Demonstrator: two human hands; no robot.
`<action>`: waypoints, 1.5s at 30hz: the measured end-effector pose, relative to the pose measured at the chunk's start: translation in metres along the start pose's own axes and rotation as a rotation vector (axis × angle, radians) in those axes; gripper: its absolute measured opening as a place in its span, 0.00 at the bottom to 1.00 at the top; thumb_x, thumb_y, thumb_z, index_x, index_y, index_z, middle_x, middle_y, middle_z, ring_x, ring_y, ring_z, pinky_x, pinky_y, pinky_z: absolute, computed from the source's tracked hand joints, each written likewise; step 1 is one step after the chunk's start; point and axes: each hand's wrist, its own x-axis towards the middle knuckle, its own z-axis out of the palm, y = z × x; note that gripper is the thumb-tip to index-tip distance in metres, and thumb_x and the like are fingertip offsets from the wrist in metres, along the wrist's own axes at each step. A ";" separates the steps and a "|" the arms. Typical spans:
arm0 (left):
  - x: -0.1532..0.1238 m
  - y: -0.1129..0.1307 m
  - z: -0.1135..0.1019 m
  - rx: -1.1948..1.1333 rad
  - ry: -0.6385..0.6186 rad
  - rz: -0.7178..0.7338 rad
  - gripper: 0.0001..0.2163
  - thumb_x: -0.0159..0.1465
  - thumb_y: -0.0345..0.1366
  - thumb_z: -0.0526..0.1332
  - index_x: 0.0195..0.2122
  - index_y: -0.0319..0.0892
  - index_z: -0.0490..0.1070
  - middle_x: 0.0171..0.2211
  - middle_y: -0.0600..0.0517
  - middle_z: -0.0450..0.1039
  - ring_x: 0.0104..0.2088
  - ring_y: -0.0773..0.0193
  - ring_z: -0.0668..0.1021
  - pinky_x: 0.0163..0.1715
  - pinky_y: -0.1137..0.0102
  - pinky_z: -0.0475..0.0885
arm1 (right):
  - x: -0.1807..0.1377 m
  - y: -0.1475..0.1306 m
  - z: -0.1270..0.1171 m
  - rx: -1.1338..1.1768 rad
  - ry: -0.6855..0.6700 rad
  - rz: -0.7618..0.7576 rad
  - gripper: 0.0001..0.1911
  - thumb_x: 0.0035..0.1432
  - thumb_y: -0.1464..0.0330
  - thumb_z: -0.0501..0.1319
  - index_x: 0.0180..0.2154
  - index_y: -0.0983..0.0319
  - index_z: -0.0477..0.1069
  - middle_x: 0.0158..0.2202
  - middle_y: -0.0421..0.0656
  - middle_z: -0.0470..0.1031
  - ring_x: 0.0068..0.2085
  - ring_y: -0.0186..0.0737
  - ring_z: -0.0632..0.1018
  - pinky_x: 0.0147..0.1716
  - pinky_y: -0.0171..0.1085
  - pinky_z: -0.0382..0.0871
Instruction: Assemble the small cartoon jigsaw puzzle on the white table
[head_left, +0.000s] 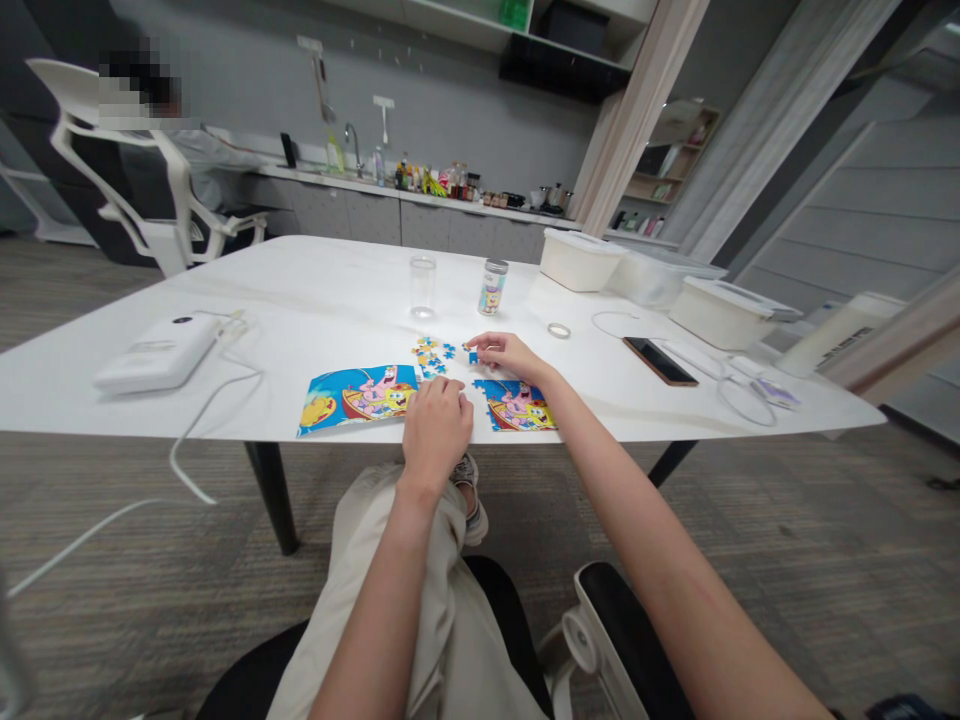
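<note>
My right hand (511,358) pinches a small blue jigsaw piece (473,357) just above the table. Below it lies a partly assembled jigsaw puzzle (517,405) with a pink and a yellow cartoon figure, its right side hidden by my forearm. My left hand (437,425) rests at the table's front edge, fingers curled, against the right end of a picture sheet (356,397) with the same cartoon scene. Whether it holds anything is hidden under the fingers. Several loose jigsaw pieces (429,358) lie beyond my hands.
Behind the pieces stand a clear plastic jar (422,288) and a printed canister (493,288), with a ring (559,330) nearby. A phone (660,361), cables and storage boxes (581,262) are on the right. A white device (161,352) sits left; a person sits beyond the table.
</note>
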 end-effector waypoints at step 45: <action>0.000 0.001 -0.001 0.003 0.000 0.002 0.14 0.67 0.32 0.51 0.45 0.41 0.75 0.44 0.45 0.76 0.47 0.53 0.74 0.47 0.58 0.68 | -0.001 -0.003 0.000 -0.044 -0.031 0.006 0.13 0.44 0.66 0.65 0.34 0.66 0.75 0.24 0.36 0.72 0.23 0.27 0.64 0.23 0.30 0.56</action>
